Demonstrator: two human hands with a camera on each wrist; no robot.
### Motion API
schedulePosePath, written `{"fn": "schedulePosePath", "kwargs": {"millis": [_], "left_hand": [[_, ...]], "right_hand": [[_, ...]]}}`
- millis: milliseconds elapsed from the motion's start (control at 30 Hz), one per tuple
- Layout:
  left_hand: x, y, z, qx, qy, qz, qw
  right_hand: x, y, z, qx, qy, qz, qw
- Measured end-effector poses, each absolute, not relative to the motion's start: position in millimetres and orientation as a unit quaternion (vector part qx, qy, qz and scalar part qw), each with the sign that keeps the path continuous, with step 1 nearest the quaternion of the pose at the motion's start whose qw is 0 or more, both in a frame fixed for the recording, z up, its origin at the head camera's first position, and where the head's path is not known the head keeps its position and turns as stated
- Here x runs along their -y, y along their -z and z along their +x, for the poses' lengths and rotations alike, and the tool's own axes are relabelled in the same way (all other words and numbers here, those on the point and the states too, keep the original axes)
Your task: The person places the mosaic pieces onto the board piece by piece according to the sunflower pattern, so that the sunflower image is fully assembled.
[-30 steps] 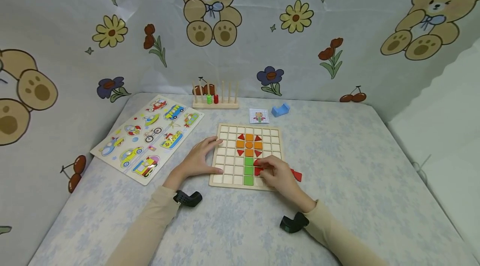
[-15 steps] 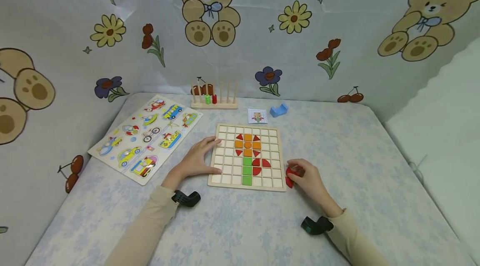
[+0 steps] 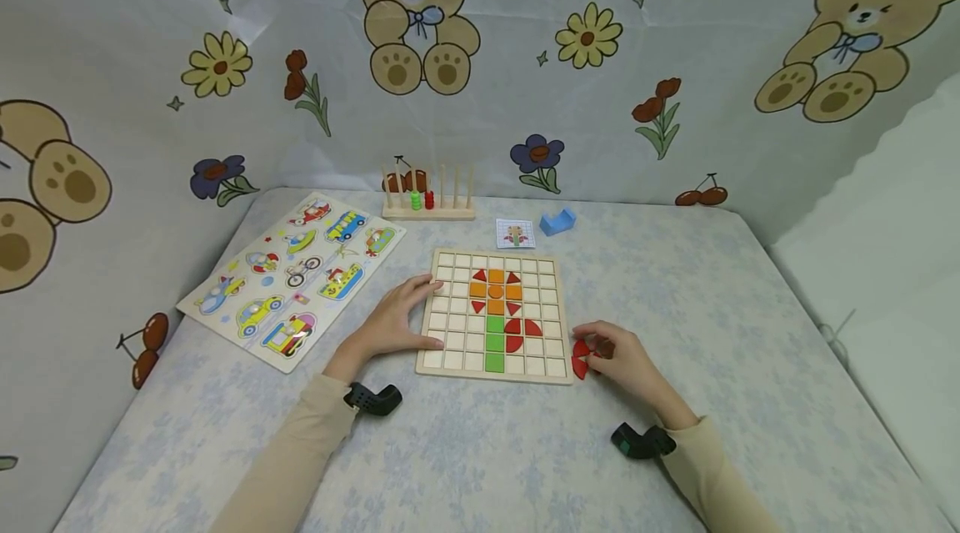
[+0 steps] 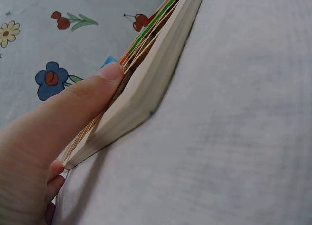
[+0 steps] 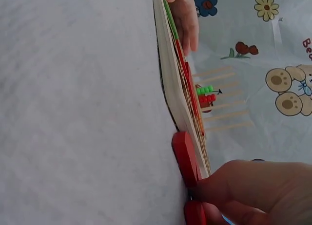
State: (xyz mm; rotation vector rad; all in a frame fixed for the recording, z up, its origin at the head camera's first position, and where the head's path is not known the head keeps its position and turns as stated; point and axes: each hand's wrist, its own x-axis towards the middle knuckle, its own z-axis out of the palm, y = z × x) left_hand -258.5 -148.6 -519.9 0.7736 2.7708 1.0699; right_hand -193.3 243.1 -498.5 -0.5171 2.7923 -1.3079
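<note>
A wooden grid board (image 3: 453, 335) lies on the table, carrying orange pieces, red triangles, a green column and three red quarter-circle pieces. My left hand (image 3: 396, 316) rests at its left side, fingers spread, with the thumb (image 4: 105, 76) over the edge. Beyond the board's right edge, my right hand (image 3: 622, 358) bends over several loose red quarter-circle pieces (image 3: 580, 368), one of them between finger and thumb. From the right wrist, the thumb tip touches down between two red pieces (image 5: 185, 157); the other fingertips are partly hidden.
Behind the board lie a small pattern card (image 3: 515, 233) and a blue notched block (image 3: 557, 221). A wooden peg rack (image 3: 429, 213) with green and red beads stands at the back. To the left is a vehicle picture board (image 3: 255, 274).
My right hand has moved from the board to the loose red pieces on its right, and these have spread slightly apart. Three red quarter-circles now show on the board. My left hand stays put.
</note>
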Motion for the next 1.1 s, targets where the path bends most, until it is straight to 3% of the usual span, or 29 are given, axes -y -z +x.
{"fn": "schedulePosePath", "kwargs": {"millis": [267, 433, 733, 1100], "left_hand": [[150.1, 518.3, -259.2, -0.901, -0.350, 0.252, 0.038], [151.3, 519.5, -260.0, -0.905, -0.343, 0.248, 0.036], [147.1, 520.9, -258.8, -0.902, -0.346, 0.253, 0.037], [149.3, 518.5, -260.0, -0.906, -0.337, 0.252, 0.039]], "right_hand": [[-239.3, 494.7, -196.3, -0.906, 0.404, -0.125, -0.027], [-217.9, 485.0, -203.2, -0.891, 0.424, -0.158, -0.045], [-159.8, 476.7, -214.7, -0.852, 0.454, -0.258, 0.020], [-131.7, 478.1, -220.5, -0.867, 0.443, -0.225, 0.030]]}}
